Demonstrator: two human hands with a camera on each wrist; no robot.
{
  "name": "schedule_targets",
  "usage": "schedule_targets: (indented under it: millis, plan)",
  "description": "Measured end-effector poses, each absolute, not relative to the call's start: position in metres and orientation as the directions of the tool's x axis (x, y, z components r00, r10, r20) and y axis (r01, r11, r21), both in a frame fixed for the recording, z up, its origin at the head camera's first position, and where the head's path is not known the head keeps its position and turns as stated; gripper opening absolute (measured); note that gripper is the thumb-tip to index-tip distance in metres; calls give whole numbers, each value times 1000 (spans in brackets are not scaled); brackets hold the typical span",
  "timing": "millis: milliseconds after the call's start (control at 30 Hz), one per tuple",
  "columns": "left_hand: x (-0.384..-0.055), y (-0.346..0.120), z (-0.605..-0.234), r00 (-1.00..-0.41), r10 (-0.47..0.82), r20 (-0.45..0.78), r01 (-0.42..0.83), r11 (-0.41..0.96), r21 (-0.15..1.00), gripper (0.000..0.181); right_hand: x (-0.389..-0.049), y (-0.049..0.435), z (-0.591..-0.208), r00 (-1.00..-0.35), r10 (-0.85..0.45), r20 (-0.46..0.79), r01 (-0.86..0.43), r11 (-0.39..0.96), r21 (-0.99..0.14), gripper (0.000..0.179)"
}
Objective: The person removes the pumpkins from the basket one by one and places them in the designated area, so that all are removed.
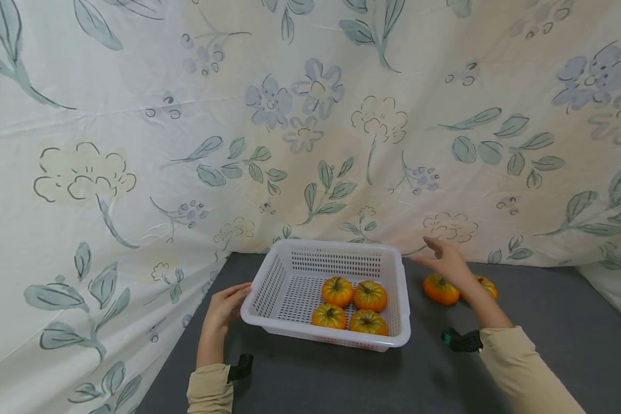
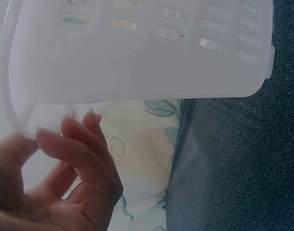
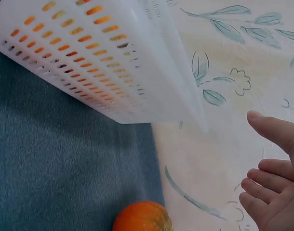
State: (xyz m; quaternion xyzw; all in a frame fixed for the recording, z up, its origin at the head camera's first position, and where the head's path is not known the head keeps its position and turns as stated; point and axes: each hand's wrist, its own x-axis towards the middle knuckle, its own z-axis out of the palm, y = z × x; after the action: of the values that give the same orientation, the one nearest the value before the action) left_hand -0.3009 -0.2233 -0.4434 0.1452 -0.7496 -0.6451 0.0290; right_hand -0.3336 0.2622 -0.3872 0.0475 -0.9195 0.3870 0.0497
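A white plastic basket with slotted walls stands on the dark table, several small orange pumpkins gathered toward its right side. At its left rim my left hand grips the edge; in the left wrist view, the fingers curl beneath the rim beside the wall. My right hand hovers to the right of the basket, apart from it, holding nothing. In the right wrist view its thumb and fingers are spread apart. Near that hand, two more pumpkins sit on the table, one partly hidden by the forearm.
A floral cloth hangs behind the dark table and down its left side. Each wrist wears a black strap with a small device.
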Motion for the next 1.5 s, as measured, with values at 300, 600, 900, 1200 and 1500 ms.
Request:
schedule_targets:
  millis: [300,600,900,1200,1500]
  plan:
    - [-299,-225,-445,-958,-248,-147,-182,124,975,49,-337,250,-386,-990,-94,109,-144,669,-730,80]
    - [-298,-225,-445,-955,-255,-149,-185,124,975,49,-339,236,-387,-985,-138,106,-171,672,-720,78]
    - [-299,-225,-444,-955,-248,-162,-195,116,974,49,-340,219,-386,-982,-168,81,-172,645,-745,76]
    - [-299,-225,-441,-960,-231,-158,-188,112,976,50,-341,209,-385,-969,-228,91,-220,639,-737,72]
    - [-300,-225,-443,-959,-232,-160,-188,104,977,48,-346,195,-390,-964,-250,90,-235,641,-731,70]
